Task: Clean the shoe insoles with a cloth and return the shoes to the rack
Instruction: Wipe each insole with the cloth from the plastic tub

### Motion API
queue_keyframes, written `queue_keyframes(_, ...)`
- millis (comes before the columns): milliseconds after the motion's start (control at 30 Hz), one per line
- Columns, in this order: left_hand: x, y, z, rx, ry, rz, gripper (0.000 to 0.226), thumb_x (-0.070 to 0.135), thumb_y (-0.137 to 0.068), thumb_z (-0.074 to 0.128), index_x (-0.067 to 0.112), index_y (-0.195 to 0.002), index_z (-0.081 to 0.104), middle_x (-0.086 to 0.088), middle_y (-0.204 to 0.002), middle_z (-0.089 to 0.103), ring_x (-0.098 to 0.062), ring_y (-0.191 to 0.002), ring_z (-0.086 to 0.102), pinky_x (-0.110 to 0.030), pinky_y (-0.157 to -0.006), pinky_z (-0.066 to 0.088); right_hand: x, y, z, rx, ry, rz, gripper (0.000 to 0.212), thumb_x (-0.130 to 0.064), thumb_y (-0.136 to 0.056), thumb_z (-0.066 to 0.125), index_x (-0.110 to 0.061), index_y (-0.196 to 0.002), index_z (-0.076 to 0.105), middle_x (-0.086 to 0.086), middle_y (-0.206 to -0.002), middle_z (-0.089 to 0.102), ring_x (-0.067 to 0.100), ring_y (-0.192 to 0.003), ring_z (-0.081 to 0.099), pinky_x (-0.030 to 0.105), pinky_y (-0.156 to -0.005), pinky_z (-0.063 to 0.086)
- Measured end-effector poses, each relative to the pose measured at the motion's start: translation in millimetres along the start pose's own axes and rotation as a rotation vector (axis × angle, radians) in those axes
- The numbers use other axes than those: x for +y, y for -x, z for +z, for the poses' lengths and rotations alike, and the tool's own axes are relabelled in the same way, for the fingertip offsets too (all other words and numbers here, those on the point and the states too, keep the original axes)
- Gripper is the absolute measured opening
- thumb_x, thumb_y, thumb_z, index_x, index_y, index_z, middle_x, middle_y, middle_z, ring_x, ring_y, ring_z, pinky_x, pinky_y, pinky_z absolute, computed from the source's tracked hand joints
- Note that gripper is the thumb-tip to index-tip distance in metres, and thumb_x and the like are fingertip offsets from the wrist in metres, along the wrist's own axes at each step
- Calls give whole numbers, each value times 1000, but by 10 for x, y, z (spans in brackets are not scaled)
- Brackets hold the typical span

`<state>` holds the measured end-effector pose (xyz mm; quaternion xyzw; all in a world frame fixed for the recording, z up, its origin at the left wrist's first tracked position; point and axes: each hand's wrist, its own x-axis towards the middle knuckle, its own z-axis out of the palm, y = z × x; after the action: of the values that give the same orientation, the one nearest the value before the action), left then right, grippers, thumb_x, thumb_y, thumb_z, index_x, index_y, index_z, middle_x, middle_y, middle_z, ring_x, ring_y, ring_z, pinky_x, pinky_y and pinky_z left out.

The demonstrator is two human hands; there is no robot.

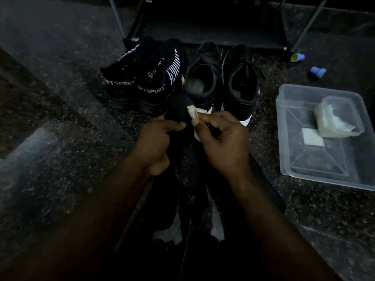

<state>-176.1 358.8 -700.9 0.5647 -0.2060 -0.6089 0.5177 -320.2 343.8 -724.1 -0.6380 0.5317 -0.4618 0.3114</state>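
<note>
Here, nearest the viewer, the left hand (156, 142) is clenched around a dark insole (176, 107), holding it upright so its rounded end stands clear above the fist. Just to its right, the right hand (221, 138) pinches a small pale cloth (192, 112) between thumb and fingertips and presses it against the insole's right edge, evidently so one hand steadies while the other wipes. To the right on the speckled floor (67, 118) sits a clear plastic tub (322, 173) holding a smaller container of what look like more wipes, within easy reach. Beyond the hands stand two pairs of shoes in a row: black sport shoes (140, 82) on the left, black lace-up sneakers (221, 78) on the right, heels toward the viewer so their openings are accessible. Farthest off, the dark shoe rack (213, 27) waits behind them, with two small blue objects (316, 71) on the floor at its right.
</note>
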Motion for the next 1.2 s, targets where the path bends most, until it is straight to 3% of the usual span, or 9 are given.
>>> queue_keyframes(167, -42, -35, -3, -24, 45, -37, 40, 30, -104, 58, -1, -127, 67, -19, -122, 72, -32, -115, 70, -45, -106, 53, 52, -27, 13, -13, -231, 222, 10, -24, -90, 77, -19, -82, 82, 1, -91, 73, 16, -87, 72, 38, -85, 58)
queue_keyframes(267, -60, -31, 22, 30, 34, 10, 26, 24, -102, 61, 3, -107, 74, -17, -108, 77, -29, -101, 74, -41, -96, 58, 57, -31, 27, -43, -297, 313, 8, -20, -81, 85, -21, -85, 78, 0, -87, 74, 25, -81, 72, 45, -82, 61)
queue_keyframes(367, -76, -25, 28, 20, 31, 21, 19, 18, -101, 62, 10, -90, 75, -12, -94, 78, -25, -89, 75, -39, -87, 59, 56, -29, 39, -13, -312, 366, 25, -17, -80, 88, -16, -95, 69, -7, -86, 70, 12, -77, 68, 31, -72, 59)
queue_keyframes(600, -186, -17, 41, -102, -125, 83, 27, -7, -98, 53, 10, -106, 72, -9, -96, 79, -23, -90, 75, -33, -81, 60, 123, -24, 3, 60, -303, 421, 17, -15, -83, 85, -19, -82, 68, -4, -80, 73, 9, -72, 69, 29, -69, 58)
queue_keyframes(733, -161, 19, 76, -164, -156, 119, 36, -12, -97, 49, 13, -106, 73, -8, -99, 79, -23, -95, 75, -31, -87, 60, 113, -27, -19, 76, -442, 446, 21, -14, -82, 85, -5, -90, 67, 18, -89, 74, 32, -84, 74, 53, -82, 60)
queue_keyframes(867, -163, 35, 65, -219, -204, 150, 40, -16, -96, 48, 13, -108, 73, -7, -105, 79, -24, -103, 74, -32, -90, 58, 60, -50, -19, 89, -533, 455, 16, -14, -82, 85, -12, -84, 69, 28, -96, 72, 29, -84, 69, 57, -85, 58)
queue_keyframes(967, -215, 64, 103, -241, -235, 163, 41, -16, -94, 51, 14, -112, 73, -14, -113, 77, -32, -110, 72, -39, -96, 57, 23, -89, -42, 91, -571, 462, 16, -21, -79, 86, -24, -76, 70, 27, -93, 73, 30, -81, 67, 49, -79, 58)
queue_keyframes(1100, -159, 27, 90, -145, -167, 194, 39, -16, -92, 52, 15, -100, 75, -5, -96, 80, -21, -95, 75, -33, -92, 59, 40, -75, -60, -5, -581, 546, 18, -8, -86, 81, -11, -80, 64, 7, -68, 66, 11, -57, 57, 23, -53, 48)
queue_keyframes(1200, -133, 5, 62, -126, -164, 194, 37, -17, -92, 52, 12, -95, 75, -3, -87, 80, -16, -84, 75, -28, -83, 60, 46, -34, -17, -39, -579, 602, 18, -8, -86, 81, -10, -80, 64, 7, -68, 67, 11, -56, 57, 23, -52, 46)
